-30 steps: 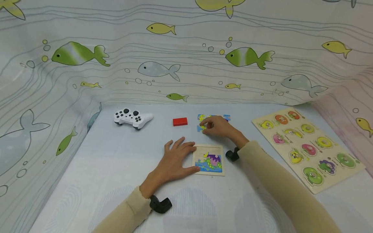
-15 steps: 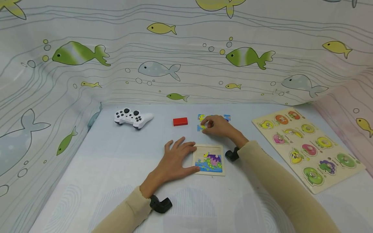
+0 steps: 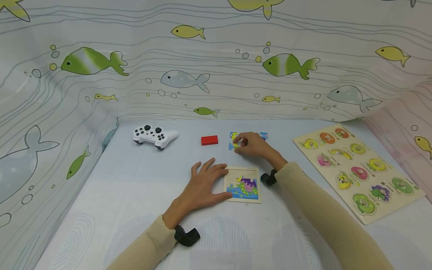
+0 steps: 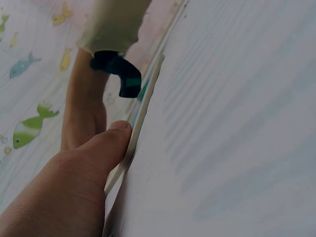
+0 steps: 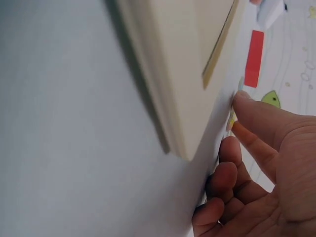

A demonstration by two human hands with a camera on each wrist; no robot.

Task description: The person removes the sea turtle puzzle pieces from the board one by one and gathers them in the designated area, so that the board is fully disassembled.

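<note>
My left hand [image 3: 200, 189] lies with spread fingers along the left side of a small wooden jigsaw tray [image 3: 243, 168]. Its thumb [image 4: 116, 138] rests on the tray's edge, and a fingertip touches the upper left corner. Joined pieces in the tray show part of a purple and green picture [image 3: 248, 185] over blue; bare wood shows above and left. Beyond the tray, my right hand [image 3: 256, 146] bends over a group of loose jigsaw pieces and hides most of them. Its thumb and index finger pinch a blue and yellow jigsaw piece [image 5: 231, 118] at the table surface.
A red block [image 3: 209, 140] lies left of the loose pieces, and a white game controller [image 3: 155, 136] sits farther left. On the right is a large wooden fruit puzzle board [image 3: 359, 172]. A fish-patterned cloth [image 3: 229, 67] rises behind the table.
The right thumb and index finger have shifted very slightly at the loose pieces. The left hand and the tray stay in place.
</note>
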